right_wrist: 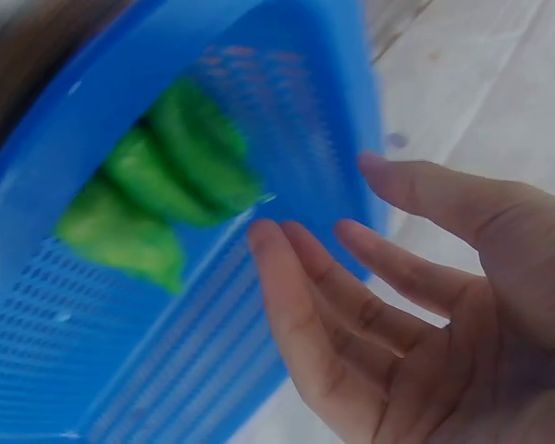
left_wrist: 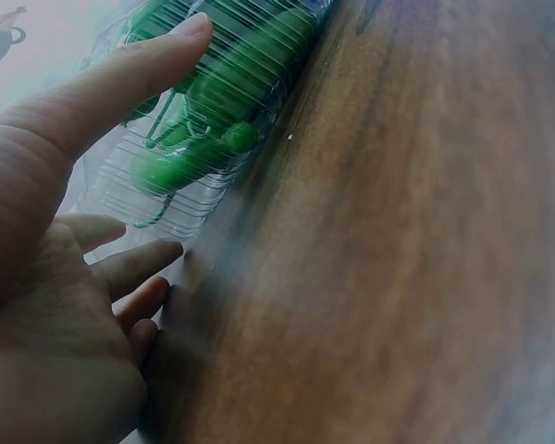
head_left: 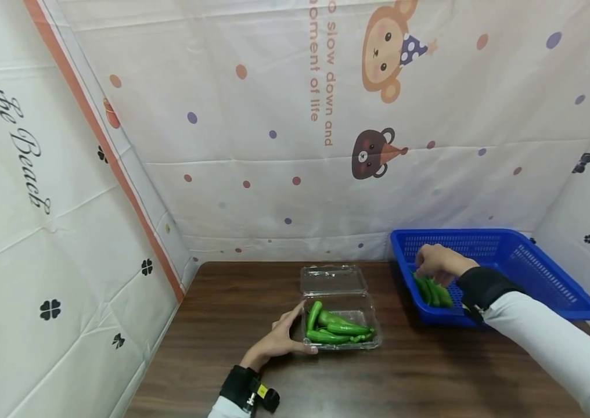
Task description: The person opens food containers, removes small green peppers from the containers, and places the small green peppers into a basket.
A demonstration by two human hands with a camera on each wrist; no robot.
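The left hand (head_left: 279, 342) lies flat on the brown worktop (head_left: 211, 325) with its grip wide and holding nothing: the fingers are straight, the thumb runs along the near edge of the clear plastic box (head_left: 341, 325) and the forefinger rests against its left wall. The left wrist view shows the same, the forefinger (left_wrist: 120, 83) lying on the ribbed clear wall while the other fingers spread on the wood beside it.

The right hand (head_left: 438, 264) is over the blue basket (head_left: 535, 273), just above the green peppers in the basket (head_left: 433, 291). In the right wrist view its fingers (right_wrist: 314, 305) are loosely extended and apart, with nothing between them; the grip is wide and bare, and the peppers lie close to the fingertips without a plain touch.

The clear box stands open, its lid (head_left: 333, 279) folded back flat toward the wall, and several green peppers in the box (head_left: 334, 326) are heaped across its floor. The basket holds a few peppers bunched in its near left corner; the rest of its mesh floor shows bare.

Box and basket stand near each other but apart, a strip of wood between them. The basket's near right corner reaches the worktop's right side. Printed cloth walls (head_left: 274, 145) close in the back and both sides, and bare wood lies in front of both containers.
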